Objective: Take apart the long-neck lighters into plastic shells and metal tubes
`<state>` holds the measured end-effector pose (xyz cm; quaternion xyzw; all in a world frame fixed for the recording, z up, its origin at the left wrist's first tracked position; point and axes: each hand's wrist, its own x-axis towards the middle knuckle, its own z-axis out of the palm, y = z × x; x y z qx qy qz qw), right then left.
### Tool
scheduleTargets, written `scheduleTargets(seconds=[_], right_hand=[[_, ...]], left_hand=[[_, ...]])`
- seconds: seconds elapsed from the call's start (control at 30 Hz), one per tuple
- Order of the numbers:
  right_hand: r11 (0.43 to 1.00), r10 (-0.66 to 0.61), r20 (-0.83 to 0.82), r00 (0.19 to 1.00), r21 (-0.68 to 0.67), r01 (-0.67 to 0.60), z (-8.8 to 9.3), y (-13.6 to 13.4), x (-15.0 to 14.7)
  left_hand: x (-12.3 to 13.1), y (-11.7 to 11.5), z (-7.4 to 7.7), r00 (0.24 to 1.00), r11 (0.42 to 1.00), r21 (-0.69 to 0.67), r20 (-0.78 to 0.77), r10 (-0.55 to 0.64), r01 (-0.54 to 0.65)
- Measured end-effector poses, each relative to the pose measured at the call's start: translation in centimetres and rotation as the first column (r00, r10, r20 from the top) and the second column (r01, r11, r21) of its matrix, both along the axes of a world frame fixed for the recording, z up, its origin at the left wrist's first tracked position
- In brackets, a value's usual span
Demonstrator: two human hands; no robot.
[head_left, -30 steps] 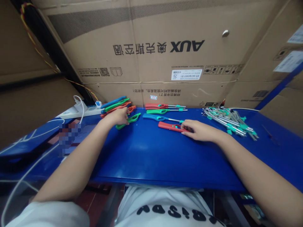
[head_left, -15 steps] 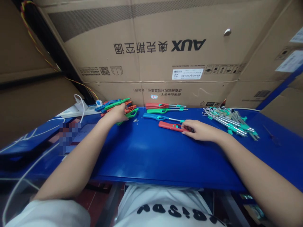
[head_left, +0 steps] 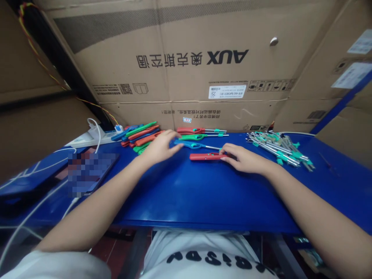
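Right now your right hand [head_left: 243, 159] has its fingers [head_left: 228, 149] closed lightly on the nozzle end of a red lighter [head_left: 204, 156], a long-reach one that lies flat on the blue surface [head_left: 186, 193], handle pointing to your left. Your left hand [head_left: 162, 146] is released, palm down, with its fingers [head_left: 173, 136] spread and stretched over the handle end of a blue lighter [head_left: 194, 145]; the tips seem to touch it, though you cannot tell how firmly. That blue lighter lies just behind the red one, roughly parallel to it, its metal tube running toward your right hand.

Further back, near the wall of boxes, a green lighter [head_left: 200, 136] and a second red lighter [head_left: 192, 130] lie side by side, both with teal caps on their tubes. Just beside your left wrist sits a heap of coloured handles [head_left: 138, 135] in red, green and blue, stacked loosely over one another. Well off to your right lies a bundle of metal tubes [head_left: 279, 149] with teal ends, piled crosswise.

At the far left a white power strip [head_left: 92, 136] rests on the edge with a cable looping from it, and a blurred screen [head_left: 90, 170] lies nearer you. A large cardboard box [head_left: 203, 81] printed AUX stands behind everything
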<state>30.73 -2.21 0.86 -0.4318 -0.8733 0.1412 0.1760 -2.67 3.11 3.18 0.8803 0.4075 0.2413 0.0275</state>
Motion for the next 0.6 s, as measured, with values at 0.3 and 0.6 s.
scheduleTargets(seconds=[0.3, 0.6], right_hand=[[0.989, -0.013, -0.015, 1.000, -0.148, 0.011, -0.1, -0.4, -0.7], [0.998, 0.007, 0.054, 0.999, -0.059, -0.003, 0.0, -0.6, -1.7]], left_hand=[[3.9, -2.8, -3.4, 0.940, 0.938, -0.077, -0.025, -0.340, 0.337], [4.8, -2.3, -5.3, 0.936, 0.936, 0.014, 0.021, -0.352, 0.352]])
